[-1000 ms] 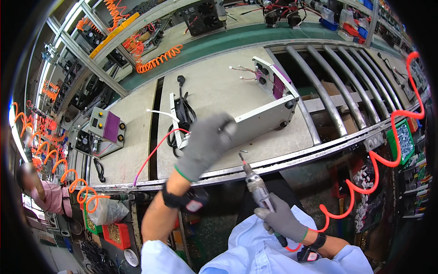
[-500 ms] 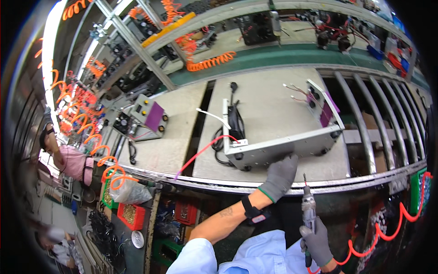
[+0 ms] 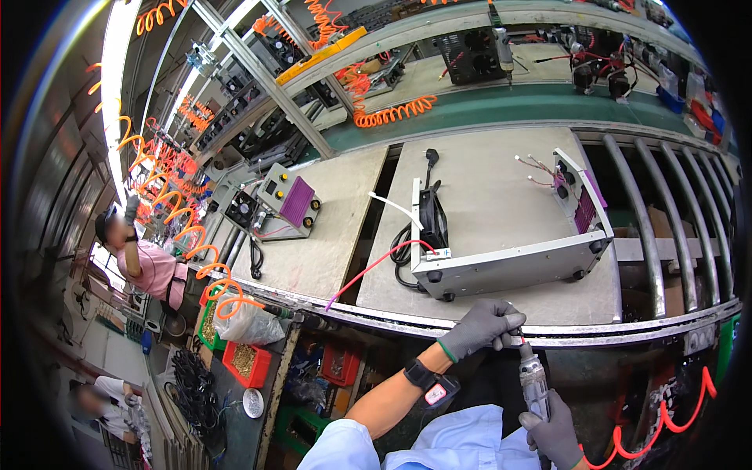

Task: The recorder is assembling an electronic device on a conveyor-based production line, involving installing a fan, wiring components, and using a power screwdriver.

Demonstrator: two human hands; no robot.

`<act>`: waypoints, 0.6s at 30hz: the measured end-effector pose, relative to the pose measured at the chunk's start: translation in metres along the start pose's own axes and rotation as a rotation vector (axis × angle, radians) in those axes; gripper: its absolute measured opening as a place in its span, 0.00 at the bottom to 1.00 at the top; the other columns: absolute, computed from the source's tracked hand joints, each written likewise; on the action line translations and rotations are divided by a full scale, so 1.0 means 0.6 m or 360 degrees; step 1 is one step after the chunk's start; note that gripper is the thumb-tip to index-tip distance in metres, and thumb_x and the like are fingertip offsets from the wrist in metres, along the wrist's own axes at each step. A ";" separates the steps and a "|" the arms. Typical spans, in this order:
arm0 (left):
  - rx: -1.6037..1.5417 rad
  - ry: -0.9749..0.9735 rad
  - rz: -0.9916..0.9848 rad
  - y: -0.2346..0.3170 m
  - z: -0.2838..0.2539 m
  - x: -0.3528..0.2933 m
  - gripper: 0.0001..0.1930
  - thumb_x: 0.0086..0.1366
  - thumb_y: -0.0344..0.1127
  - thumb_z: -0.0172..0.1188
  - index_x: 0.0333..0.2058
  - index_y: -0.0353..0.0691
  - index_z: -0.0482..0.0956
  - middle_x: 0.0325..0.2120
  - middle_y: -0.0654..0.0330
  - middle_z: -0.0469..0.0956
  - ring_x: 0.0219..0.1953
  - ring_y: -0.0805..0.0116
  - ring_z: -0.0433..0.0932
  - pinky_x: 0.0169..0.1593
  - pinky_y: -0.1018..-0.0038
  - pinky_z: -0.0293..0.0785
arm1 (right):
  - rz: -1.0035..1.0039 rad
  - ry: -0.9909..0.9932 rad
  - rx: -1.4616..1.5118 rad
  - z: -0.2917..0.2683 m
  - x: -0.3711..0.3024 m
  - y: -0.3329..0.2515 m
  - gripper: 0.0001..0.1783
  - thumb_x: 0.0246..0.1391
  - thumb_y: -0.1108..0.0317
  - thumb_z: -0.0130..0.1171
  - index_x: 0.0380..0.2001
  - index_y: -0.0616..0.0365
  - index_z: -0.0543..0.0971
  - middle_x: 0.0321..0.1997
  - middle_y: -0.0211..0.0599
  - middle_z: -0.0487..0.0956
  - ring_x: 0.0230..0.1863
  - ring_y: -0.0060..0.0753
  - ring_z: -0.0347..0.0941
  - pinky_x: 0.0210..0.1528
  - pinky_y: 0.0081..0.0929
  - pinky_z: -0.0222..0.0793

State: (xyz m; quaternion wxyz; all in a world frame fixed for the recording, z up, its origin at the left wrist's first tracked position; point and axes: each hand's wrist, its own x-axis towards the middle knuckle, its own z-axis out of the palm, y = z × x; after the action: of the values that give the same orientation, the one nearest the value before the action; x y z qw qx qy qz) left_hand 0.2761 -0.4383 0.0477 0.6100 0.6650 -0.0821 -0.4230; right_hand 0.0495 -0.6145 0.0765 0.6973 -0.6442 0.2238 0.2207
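My right hand (image 3: 556,437), in a grey glove, grips a powered screwdriver (image 3: 533,385) that points up and away from me. At its tip, the thumb and fingers of my gloved left hand (image 3: 476,329) are pinched together beside the bit. Whatever they hold is too small to make out. Just beyond my hands a grey metal housing (image 3: 501,274) lies on its side on the board, with black round feet facing me and purple on its right end panel. A black power cord (image 3: 401,251) and a pink-red wire (image 3: 380,265) lie at its left end.
Metal rollers (image 3: 644,227) run to the right of the board. On the left stands another grey unit (image 3: 288,205) with a purple panel. Red bins of small fasteners (image 3: 246,362) sit below the bench edge. A coiled red hose (image 3: 659,435) hangs at right; two people are at the left.
My left hand has come away from the housing toward me and closed at the screwdriver's tip. The right hand still grips the tool. The whole view has shifted slightly.
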 end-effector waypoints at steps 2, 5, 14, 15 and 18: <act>0.0003 -0.0072 0.0034 -0.003 -0.011 -0.006 0.14 0.72 0.42 0.64 0.38 0.34 0.83 0.26 0.63 0.82 0.22 0.82 0.78 0.23 0.84 0.72 | 0.0015 -0.0151 0.0101 -0.012 -0.002 0.001 0.18 0.56 0.69 0.62 0.48 0.61 0.71 0.26 0.33 0.72 0.16 0.24 0.73 0.16 0.27 0.69; -0.0061 -0.0161 -0.0054 -0.015 -0.016 -0.013 0.15 0.74 0.41 0.60 0.36 0.33 0.83 0.29 0.61 0.83 0.24 0.82 0.79 0.24 0.84 0.72 | 0.0165 -0.0242 0.0214 -0.024 -0.005 0.005 0.16 0.61 0.67 0.63 0.49 0.59 0.73 0.23 0.30 0.73 0.17 0.22 0.73 0.18 0.26 0.69; 0.2043 0.0861 0.0789 -0.047 0.002 0.041 0.10 0.64 0.35 0.64 0.44 0.44 0.82 0.37 0.50 0.79 0.38 0.46 0.82 0.40 0.54 0.80 | 0.0051 0.0119 0.0246 -0.003 0.030 0.008 0.18 0.60 0.62 0.66 0.46 0.60 0.71 0.25 0.29 0.73 0.18 0.19 0.72 0.19 0.23 0.70; 0.2077 0.0862 0.0804 -0.051 0.004 0.044 0.10 0.65 0.34 0.63 0.44 0.44 0.82 0.37 0.50 0.79 0.39 0.46 0.82 0.40 0.54 0.80 | 0.0032 0.0124 0.0252 -0.001 0.034 0.005 0.18 0.60 0.62 0.66 0.46 0.59 0.71 0.24 0.29 0.73 0.18 0.19 0.72 0.19 0.23 0.70; 0.2048 0.0883 0.0796 -0.058 0.010 0.039 0.10 0.67 0.32 0.61 0.46 0.45 0.80 0.37 0.50 0.78 0.39 0.46 0.82 0.41 0.54 0.79 | -0.0017 0.0098 0.0236 0.006 0.044 0.000 0.18 0.61 0.61 0.66 0.45 0.59 0.72 0.24 0.29 0.73 0.18 0.18 0.72 0.18 0.23 0.69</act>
State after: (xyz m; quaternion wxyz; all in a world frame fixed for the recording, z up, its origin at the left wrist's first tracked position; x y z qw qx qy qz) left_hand 0.2726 -0.4486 0.0066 0.1764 0.9347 -0.3054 0.0436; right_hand 0.0706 -0.6101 0.0609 0.7372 -0.5983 0.2574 0.1800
